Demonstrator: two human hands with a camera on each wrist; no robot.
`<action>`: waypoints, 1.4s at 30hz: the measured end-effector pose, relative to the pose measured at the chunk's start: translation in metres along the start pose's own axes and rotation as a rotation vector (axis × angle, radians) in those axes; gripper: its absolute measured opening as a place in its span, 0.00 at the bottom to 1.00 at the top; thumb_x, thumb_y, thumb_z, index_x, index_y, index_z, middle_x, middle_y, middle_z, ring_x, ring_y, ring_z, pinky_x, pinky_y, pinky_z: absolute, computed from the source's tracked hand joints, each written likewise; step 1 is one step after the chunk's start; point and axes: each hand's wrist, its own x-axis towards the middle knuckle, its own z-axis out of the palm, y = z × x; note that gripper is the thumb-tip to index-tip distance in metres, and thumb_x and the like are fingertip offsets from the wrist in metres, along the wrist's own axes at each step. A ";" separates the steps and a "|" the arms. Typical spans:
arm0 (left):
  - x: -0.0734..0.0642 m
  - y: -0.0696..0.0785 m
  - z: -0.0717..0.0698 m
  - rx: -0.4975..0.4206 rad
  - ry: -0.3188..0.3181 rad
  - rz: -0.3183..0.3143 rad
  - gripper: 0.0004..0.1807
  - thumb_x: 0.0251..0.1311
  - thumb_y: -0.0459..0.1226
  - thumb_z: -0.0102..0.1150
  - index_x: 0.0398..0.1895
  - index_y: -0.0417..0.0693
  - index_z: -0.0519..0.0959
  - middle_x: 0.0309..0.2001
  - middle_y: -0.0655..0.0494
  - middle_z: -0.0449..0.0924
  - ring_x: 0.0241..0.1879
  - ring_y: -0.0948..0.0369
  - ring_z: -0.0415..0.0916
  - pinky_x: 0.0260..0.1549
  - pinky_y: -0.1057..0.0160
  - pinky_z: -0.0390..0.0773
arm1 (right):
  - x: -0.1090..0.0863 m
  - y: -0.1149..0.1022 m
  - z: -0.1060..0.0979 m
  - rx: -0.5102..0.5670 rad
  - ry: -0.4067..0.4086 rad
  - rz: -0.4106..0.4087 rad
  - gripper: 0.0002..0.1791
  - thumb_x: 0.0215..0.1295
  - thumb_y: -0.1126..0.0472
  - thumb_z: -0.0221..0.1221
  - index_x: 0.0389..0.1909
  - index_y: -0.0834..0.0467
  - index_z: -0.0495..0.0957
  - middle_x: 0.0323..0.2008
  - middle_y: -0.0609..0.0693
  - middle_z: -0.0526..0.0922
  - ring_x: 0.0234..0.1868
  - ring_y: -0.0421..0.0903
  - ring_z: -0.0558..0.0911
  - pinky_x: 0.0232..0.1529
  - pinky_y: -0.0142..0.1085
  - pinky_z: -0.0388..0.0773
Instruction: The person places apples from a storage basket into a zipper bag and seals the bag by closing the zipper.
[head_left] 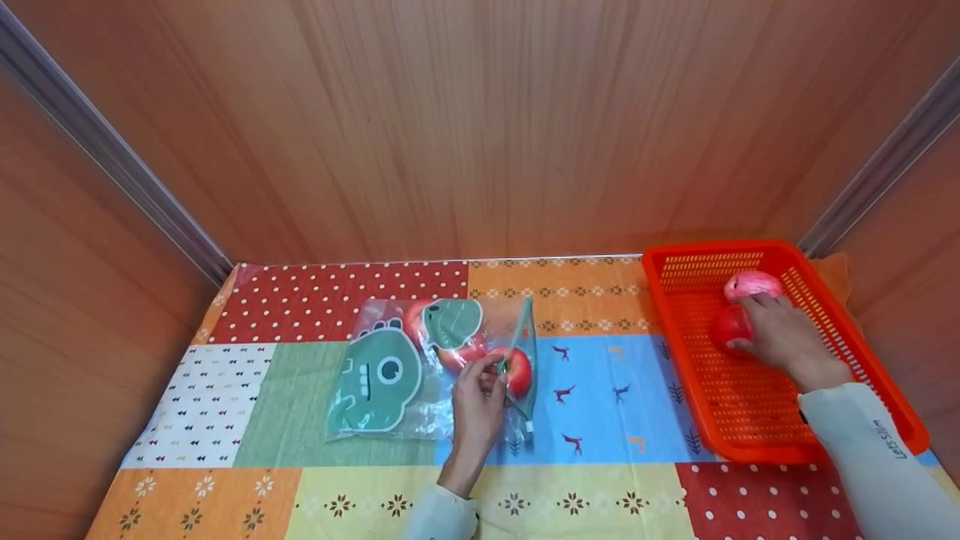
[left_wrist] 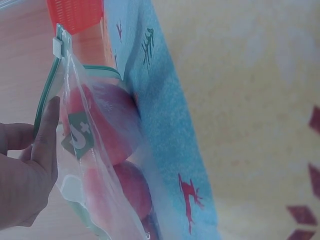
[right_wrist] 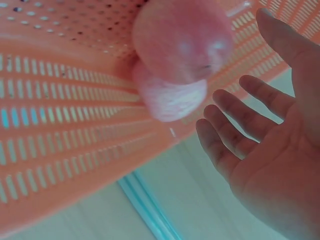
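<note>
A clear zip bag [head_left: 442, 405] with green dinosaur prints lies on the cloth, several red apples [head_left: 519, 373] inside it. My left hand [head_left: 478, 397] pinches the green-edged rim at its mouth, holding it raised; the white slider [left_wrist: 57, 48] sits at one end of the zip. Over the red basket [head_left: 750, 412] on the right, my right hand [head_left: 784, 334] reaches down with spread, slightly bent fingers. Beside those fingers is a red apple [right_wrist: 182, 42], apart from them in the right wrist view. A pink-and-white round fruit [head_left: 752, 283] rests against that apple.
A patchwork tablecloth [head_left: 367, 491] covers the table. Wood-patterned panels [head_left: 480, 135] stand at the back and on both sides. The basket's slotted walls rise around the fruit, its right side close to the right panel.
</note>
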 end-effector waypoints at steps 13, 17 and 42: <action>-0.001 -0.003 0.002 -0.005 0.000 0.003 0.20 0.64 0.25 0.68 0.58 0.45 0.84 0.46 0.52 0.82 0.38 0.60 0.78 0.39 0.68 0.84 | 0.003 0.016 0.011 -0.039 -0.067 0.054 0.46 0.51 0.59 0.80 0.69 0.66 0.67 0.58 0.76 0.73 0.53 0.76 0.75 0.55 0.76 0.73; 0.000 -0.003 0.002 -0.007 -0.002 -0.003 0.20 0.64 0.25 0.68 0.58 0.46 0.84 0.46 0.52 0.82 0.38 0.59 0.78 0.38 0.67 0.84 | 0.003 0.016 0.011 -0.015 -0.094 0.092 0.48 0.52 0.59 0.79 0.71 0.66 0.65 0.59 0.76 0.71 0.55 0.77 0.72 0.57 0.78 0.70; 0.000 -0.005 0.000 -0.002 -0.011 0.040 0.20 0.64 0.24 0.68 0.58 0.46 0.84 0.49 0.51 0.82 0.39 0.60 0.78 0.39 0.69 0.83 | 0.004 0.008 0.014 0.152 -0.135 0.183 0.46 0.54 0.61 0.78 0.70 0.61 0.62 0.58 0.76 0.71 0.53 0.77 0.71 0.55 0.76 0.73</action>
